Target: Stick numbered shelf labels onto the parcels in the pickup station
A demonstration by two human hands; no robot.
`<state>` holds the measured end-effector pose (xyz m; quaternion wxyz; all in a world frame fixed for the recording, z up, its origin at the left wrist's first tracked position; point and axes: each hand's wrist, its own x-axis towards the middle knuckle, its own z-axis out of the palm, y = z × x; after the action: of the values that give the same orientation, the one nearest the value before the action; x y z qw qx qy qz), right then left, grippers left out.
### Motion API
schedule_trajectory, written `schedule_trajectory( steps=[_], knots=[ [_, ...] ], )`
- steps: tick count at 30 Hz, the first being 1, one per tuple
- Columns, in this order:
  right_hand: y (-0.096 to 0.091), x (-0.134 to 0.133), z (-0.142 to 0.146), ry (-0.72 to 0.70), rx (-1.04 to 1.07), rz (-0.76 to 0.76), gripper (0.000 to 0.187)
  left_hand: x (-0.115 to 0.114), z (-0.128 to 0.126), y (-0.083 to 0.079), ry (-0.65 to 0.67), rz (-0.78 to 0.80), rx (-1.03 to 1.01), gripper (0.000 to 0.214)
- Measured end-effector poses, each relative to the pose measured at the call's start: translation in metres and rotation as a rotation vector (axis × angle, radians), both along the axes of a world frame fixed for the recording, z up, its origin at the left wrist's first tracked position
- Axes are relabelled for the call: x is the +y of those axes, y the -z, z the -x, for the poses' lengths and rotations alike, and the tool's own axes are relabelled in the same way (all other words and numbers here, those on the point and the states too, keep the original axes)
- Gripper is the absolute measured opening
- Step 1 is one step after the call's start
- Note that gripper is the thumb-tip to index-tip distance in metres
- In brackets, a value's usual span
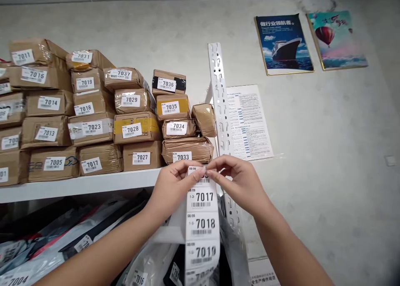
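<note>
A long strip of white number labels (202, 225) hangs down in front of me, printed 7017, 7018, 7019 and further down. My left hand (175, 184) pinches its top end between thumb and fingers. On the other side, my right hand (239, 180) has thumb and fingertips closed at the strip's top label, close against the left thumb. The number on that top label is mostly covered by my fingertips. Just behind my hands, a brown parcel labelled 7033 (187, 150) sits at the right end of the shelf.
Brown parcels with number labels (133, 130) are stacked along a white shelf (81, 187). A small parcel (204, 119) leans near the perforated upright (220, 98). Below lie plastic-wrapped packages (103, 223). A printed sheet (248, 123) and two posters (284, 44) hang on the wall.
</note>
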<state>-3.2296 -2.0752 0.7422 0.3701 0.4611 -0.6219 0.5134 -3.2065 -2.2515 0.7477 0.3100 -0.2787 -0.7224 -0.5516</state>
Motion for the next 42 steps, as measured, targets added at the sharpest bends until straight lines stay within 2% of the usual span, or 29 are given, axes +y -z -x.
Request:
schedule_trajectory(
  steps=[2,7,10,12,13,14,16,19,22,24,27,32,35,38,41,42],
  knots=[
    [-0.006,-0.002,-0.002,0.028,0.005,0.001,0.007,0.0,-0.001,-0.003,0.023,-0.002,-0.004,0.022],
    [-0.009,-0.013,-0.002,0.088,0.049,-0.075,0.004,-0.011,0.005,-0.009,-0.092,0.007,0.004,0.03],
    [-0.015,-0.018,0.004,0.094,0.078,-0.008,0.004,-0.018,0.005,-0.012,0.006,0.036,-0.076,0.029],
    [-0.025,-0.02,0.013,0.074,0.074,0.133,0.004,-0.022,0.001,-0.014,0.057,0.106,-0.136,0.054],
    [-0.033,-0.021,0.018,0.046,0.065,0.218,0.005,-0.023,-0.001,-0.015,0.031,0.156,-0.145,0.069],
    [-0.042,-0.021,0.023,0.012,0.057,0.306,0.006,-0.025,-0.004,-0.016,-0.032,0.211,-0.133,0.08],
    [-0.062,-0.023,0.033,-0.038,0.064,0.461,0.01,-0.029,-0.007,-0.022,-0.224,0.318,-0.042,0.086],
    [-0.089,-0.028,0.043,-0.026,0.1,0.575,0.014,-0.037,-0.008,-0.044,-0.506,0.464,0.224,0.074],
    [-0.1,-0.034,0.048,0.07,0.148,0.577,0.011,-0.04,-0.01,-0.078,-0.745,0.605,0.517,0.058],
    [-0.099,-0.036,0.05,0.168,0.207,0.564,0.007,-0.035,-0.013,-0.101,-0.863,0.683,0.67,0.049],
    [-0.095,-0.033,0.052,0.316,0.281,0.512,0.005,-0.02,-0.016,-0.13,-0.969,0.841,0.807,0.036],
    [-0.093,-0.023,0.051,0.55,0.333,0.413,0.011,0.007,-0.011,-0.16,-1.086,1.228,0.831,0.023],
    [-0.088,-0.023,0.049,0.628,0.366,0.36,0.013,0.022,-0.004,-0.176,-1.053,1.319,0.783,0.028],
    [-0.074,-0.025,0.054,0.616,0.381,0.285,0.017,0.032,0.004,-0.19,-0.918,1.332,0.637,0.025],
    [-0.058,-0.024,0.067,0.577,0.338,0.265,0.048,0.034,0.013,-0.197,-0.852,1.356,0.578,0.019],
    [-0.053,-0.023,0.073,0.563,0.321,0.263,0.057,0.034,0.016,-0.197,-0.856,1.314,0.598,0.017]
  ],
)
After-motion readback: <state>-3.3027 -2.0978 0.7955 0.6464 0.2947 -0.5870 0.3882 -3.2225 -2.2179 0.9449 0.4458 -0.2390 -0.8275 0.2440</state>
